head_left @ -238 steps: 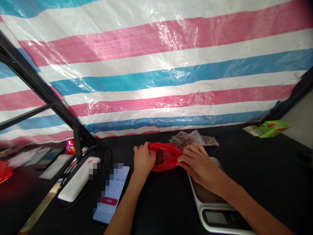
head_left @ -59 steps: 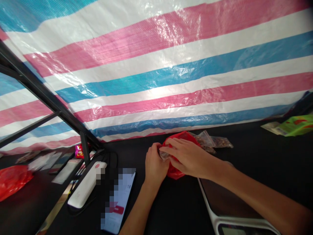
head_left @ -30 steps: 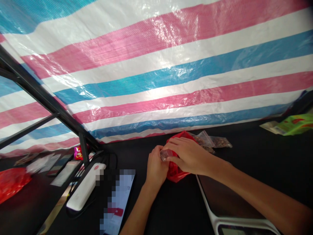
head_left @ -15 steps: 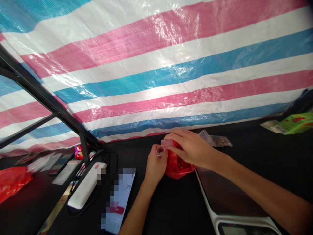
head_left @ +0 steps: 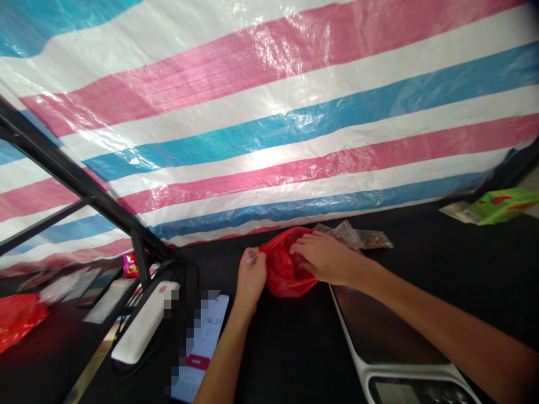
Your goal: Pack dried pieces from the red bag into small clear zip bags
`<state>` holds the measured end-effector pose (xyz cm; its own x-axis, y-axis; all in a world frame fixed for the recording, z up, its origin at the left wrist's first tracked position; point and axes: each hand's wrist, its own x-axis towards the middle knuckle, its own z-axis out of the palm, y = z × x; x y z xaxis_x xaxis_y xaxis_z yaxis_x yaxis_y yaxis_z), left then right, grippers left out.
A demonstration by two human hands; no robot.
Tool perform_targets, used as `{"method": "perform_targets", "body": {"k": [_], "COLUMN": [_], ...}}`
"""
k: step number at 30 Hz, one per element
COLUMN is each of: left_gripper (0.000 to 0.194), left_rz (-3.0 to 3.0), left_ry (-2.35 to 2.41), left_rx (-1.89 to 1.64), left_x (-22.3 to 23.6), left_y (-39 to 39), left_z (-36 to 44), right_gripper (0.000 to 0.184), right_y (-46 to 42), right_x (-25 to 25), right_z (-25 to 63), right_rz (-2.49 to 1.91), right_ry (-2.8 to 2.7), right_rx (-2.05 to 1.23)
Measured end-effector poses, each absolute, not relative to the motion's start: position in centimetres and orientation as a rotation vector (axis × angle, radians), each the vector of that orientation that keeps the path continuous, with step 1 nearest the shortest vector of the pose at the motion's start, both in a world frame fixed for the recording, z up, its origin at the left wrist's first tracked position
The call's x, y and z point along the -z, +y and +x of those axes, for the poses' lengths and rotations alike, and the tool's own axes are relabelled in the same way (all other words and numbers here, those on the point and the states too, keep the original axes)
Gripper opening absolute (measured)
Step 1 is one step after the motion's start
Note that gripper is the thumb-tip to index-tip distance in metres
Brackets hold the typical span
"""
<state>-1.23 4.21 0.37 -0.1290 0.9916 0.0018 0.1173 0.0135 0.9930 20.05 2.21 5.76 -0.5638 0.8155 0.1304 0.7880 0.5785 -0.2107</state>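
Observation:
A red plastic bag (head_left: pixel 286 283) stands with its mouth spread wide on the black tabletop. My left hand (head_left: pixel 251 278) is closed at the bag's left rim, around a small clear plastic piece (head_left: pixel 252 257) whose shape is mostly covered by the fingers. From the right, my right hand (head_left: pixel 322 255) reaches over the bag's opening, its fingers bent and the thumb dipping inside. Whether those fingers hold anything is hidden. Dark contents of the bag are too shaded to make out.
A scale (head_left: pixel 391 325) lies under my right forearm. Clear zip bags (head_left: pixel 373 239) rest behind my right hand. Left of my left arm are a phone (head_left: pixel 206 336) and a white power strip (head_left: pixel 145 322) with cables. A black frame (head_left: pixel 112 216) and striped sheet (head_left: pixel 269 134) rise behind.
My right hand has moved from the clear plastic pieces at my left fingers down into the red bag's mouth. The bag now opens wider, and my left hand sits at its rim.

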Motion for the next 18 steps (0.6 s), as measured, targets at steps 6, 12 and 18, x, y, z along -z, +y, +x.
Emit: {"method": "perform_targets", "body": {"k": [6,12,18], "left_gripper": [0.012,0.016,0.026], "left_rz": [1.148,1.272,1.450], "left_ry": [1.352,1.259,1.069], "left_rx": [-1.381,-1.513,-1.375], "left_x": [-1.6,-2.3,-3.3], "left_y": [4.1,3.7,2.9], "left_z": [-1.4,-1.7,-2.2], "right_gripper": [0.026,0.039,0.033], "right_y": [2.4,1.7,1.4], "right_x": [-5.0,-6.2,-7.3], "right_z": [20.4,20.2,19.9], "right_rz": [-1.382,-1.479,-1.568], "right_ry": [-2.671,-2.598,-2.556], "right_rx": [-0.151,0.094,0.197]}}
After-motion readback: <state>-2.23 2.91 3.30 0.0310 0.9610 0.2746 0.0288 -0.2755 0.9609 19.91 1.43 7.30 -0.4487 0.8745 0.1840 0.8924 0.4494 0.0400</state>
